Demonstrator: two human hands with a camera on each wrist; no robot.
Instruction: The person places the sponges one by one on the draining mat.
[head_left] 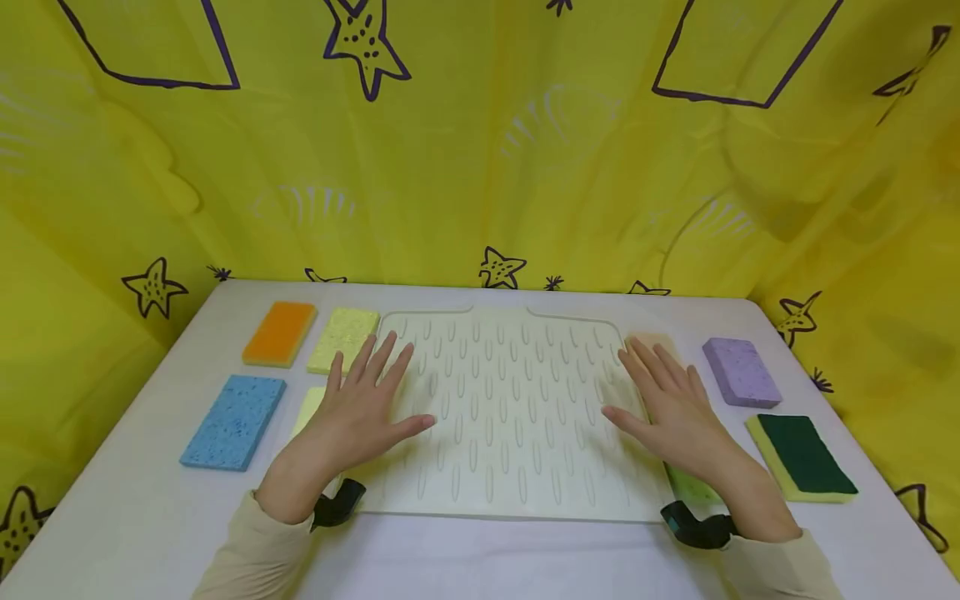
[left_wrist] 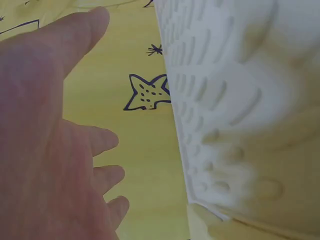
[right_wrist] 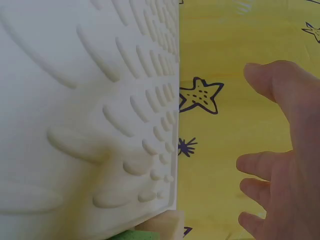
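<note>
A white mat with rows of raised oval ridges lies in the middle of the white table. My left hand hovers over its left edge, palm down with fingers spread, holding nothing. Over the right edge my right hand is spread the same way, also holding nothing. The left wrist view has that hand's thumb and fingertips beside the ridged mat. Partly covered by the left hand is a pale yellow sponge. Beneath the right hand and forearm, a peach sponge and a green sponge partly show.
On the left lie an orange sponge, a yellow sponge and a blue sponge. To the right are a purple sponge and a yellow sponge with a dark green scouring face. A yellow patterned curtain surrounds the table.
</note>
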